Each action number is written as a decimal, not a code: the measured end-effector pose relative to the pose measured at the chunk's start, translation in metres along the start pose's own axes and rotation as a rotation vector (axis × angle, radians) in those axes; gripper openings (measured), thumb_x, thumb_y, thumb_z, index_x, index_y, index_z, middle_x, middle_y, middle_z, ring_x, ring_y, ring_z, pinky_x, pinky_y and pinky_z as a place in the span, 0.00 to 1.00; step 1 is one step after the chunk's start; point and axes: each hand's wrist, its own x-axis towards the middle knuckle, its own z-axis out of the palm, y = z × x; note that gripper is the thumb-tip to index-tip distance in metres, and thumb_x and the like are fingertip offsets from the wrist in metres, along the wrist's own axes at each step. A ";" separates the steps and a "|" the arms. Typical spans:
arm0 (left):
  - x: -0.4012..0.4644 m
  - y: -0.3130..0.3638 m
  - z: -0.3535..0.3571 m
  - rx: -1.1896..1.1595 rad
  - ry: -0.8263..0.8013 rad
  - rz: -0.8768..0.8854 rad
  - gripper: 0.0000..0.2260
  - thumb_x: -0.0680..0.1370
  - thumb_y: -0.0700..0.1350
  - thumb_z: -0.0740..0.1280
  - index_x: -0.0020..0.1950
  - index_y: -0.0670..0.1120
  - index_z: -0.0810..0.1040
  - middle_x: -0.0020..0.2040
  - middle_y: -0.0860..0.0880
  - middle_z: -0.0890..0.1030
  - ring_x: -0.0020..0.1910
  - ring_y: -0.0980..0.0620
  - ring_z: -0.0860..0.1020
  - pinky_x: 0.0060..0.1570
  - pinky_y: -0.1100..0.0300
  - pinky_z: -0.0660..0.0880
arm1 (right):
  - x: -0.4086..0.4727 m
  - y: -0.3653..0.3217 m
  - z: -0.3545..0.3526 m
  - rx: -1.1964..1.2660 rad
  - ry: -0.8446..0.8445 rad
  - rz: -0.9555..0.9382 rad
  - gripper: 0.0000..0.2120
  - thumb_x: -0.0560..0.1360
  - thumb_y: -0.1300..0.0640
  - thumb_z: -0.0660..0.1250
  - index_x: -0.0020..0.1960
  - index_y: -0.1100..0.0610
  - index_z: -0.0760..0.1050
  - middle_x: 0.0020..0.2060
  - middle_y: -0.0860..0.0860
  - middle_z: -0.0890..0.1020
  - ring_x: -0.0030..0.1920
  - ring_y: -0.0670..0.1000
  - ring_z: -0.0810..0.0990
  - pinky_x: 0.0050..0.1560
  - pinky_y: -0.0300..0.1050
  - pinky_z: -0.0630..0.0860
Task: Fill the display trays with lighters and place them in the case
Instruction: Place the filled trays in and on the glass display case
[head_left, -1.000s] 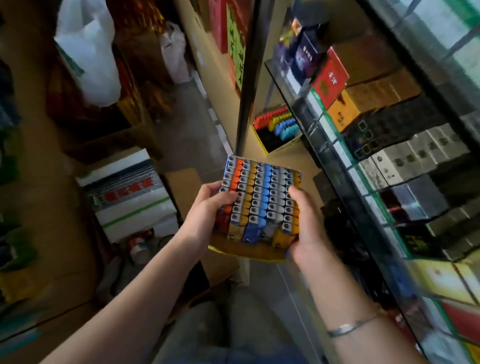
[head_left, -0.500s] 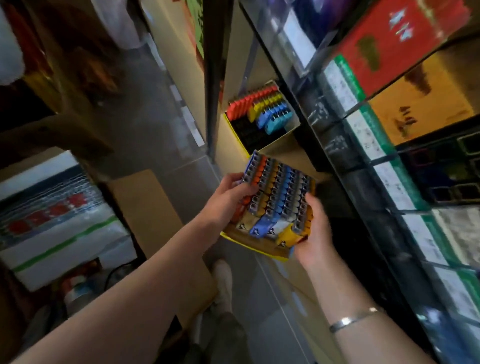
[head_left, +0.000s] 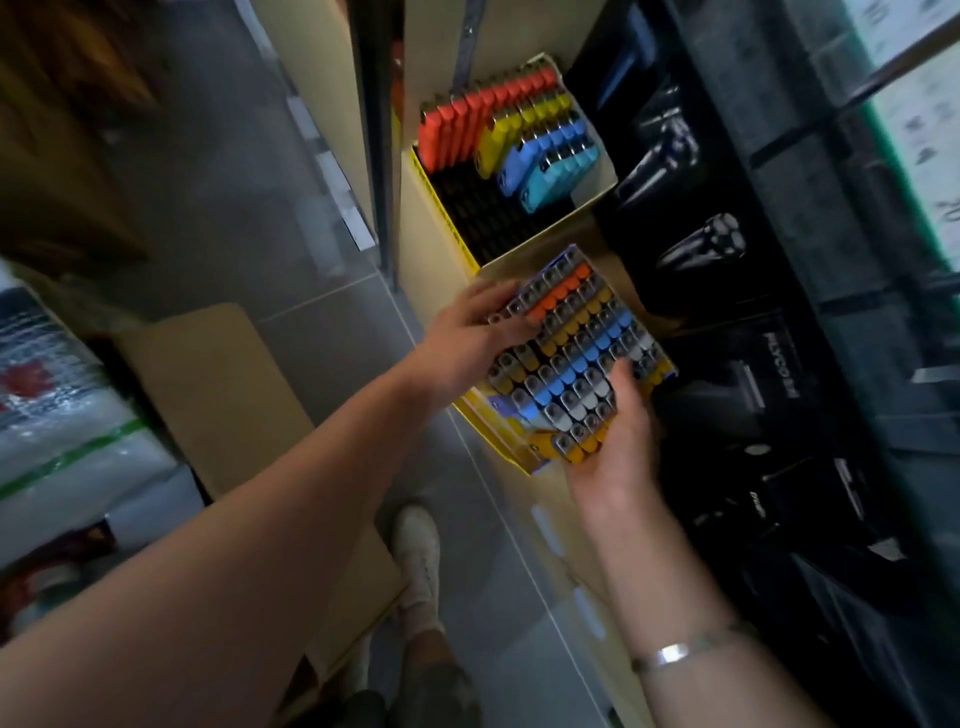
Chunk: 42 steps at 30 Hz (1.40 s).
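I see both hands on the full display tray (head_left: 566, 364), a yellow cardboard box packed with upright lighters (head_left: 576, 358) in diagonal rows of orange, yellow, blue and grey plastic, each topped with a small round metal cap. The left hand (head_left: 467, 338) holds the tray's left side, its fingers curled over the top onto the caps of the nearest row. The right hand (head_left: 613, 447) cups the tray's near right corner from below, thumb lying across the caps, so both grips are wrapped round the tray. A thin silver bracelet (head_left: 675, 652) circles the right wrist.

The tray is tilted and sits at the edge of the pale wooden shelf (head_left: 426, 218) of the case. Just beyond the tray, on that same shelf, stands a second yellow tray (head_left: 447, 218), only partly filled: smooth flat lighters in red, yellow, blue and turquoise lean in rows at its far end, over a black ribbed insert. To the right of the held tray I make out dark glossy boxes (head_left: 753, 374), blurred. Below the tray lie grey floor tiles (head_left: 218, 171), a flat brown cardboard sheet (head_left: 218, 384) and a white shoe (head_left: 418, 551).
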 end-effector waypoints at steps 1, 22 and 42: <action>-0.001 -0.005 0.001 0.043 0.091 -0.025 0.25 0.74 0.54 0.67 0.70 0.53 0.66 0.71 0.51 0.62 0.69 0.46 0.65 0.62 0.50 0.71 | 0.000 0.000 0.001 -0.003 0.019 0.021 0.22 0.76 0.40 0.59 0.67 0.47 0.69 0.53 0.50 0.82 0.49 0.50 0.82 0.39 0.46 0.79; 0.017 0.000 0.017 -0.294 0.242 0.002 0.13 0.72 0.59 0.67 0.51 0.60 0.66 0.58 0.57 0.65 0.55 0.58 0.69 0.53 0.62 0.65 | 0.021 -0.031 0.036 -0.003 0.081 0.208 0.27 0.72 0.32 0.57 0.65 0.46 0.70 0.55 0.58 0.78 0.53 0.61 0.77 0.43 0.58 0.73; 0.024 -0.005 0.009 -0.330 0.053 0.020 0.12 0.75 0.44 0.66 0.50 0.60 0.70 0.46 0.63 0.80 0.43 0.69 0.78 0.42 0.67 0.68 | 0.027 -0.047 0.034 -0.009 0.132 0.125 0.25 0.73 0.35 0.58 0.66 0.46 0.69 0.60 0.58 0.75 0.58 0.63 0.74 0.50 0.65 0.72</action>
